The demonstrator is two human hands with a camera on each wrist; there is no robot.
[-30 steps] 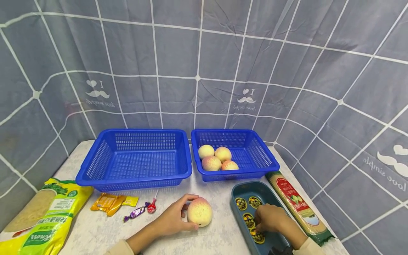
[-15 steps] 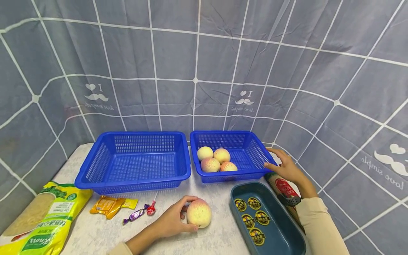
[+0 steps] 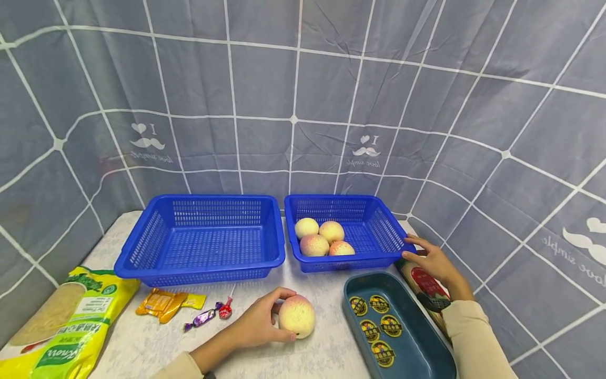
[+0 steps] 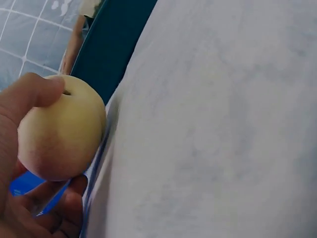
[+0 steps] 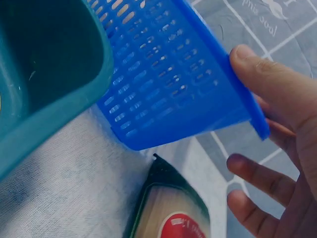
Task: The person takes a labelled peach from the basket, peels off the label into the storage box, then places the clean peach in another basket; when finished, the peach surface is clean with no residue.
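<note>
My left hand (image 3: 259, 322) holds a pale yellow peach (image 3: 298, 317) with a pink blush on the table. In the left wrist view the thumb lies beside the stem hollow of the peach (image 4: 64, 129), with fingers under its other side. At the front right corner of the smaller blue basket (image 3: 350, 260), my right hand (image 3: 434, 263) pinches the rim; in the right wrist view the thumb (image 5: 252, 62) is on the rim and two fingers hang free. Several peaches (image 3: 314, 245) sit at that basket's left. A dark green tray (image 3: 421, 326) with several round black-and-yellow stickers (image 3: 391, 326) stands before it.
A larger blue basket (image 3: 213, 247) stands at the back left. Before it lie orange-wrapped snacks (image 3: 161, 304), a purple-wrapped candy (image 3: 203, 317) and a red lollipop (image 3: 225, 309). A yellow Knorr bag (image 3: 71, 321) is far left. A pasta packet (image 3: 423, 281) lies under my right forearm.
My right hand has left the green tray and gone up to the blue basket's right rim, then slid slightly toward its front corner. My left hand keeps holding the peach in place.
</note>
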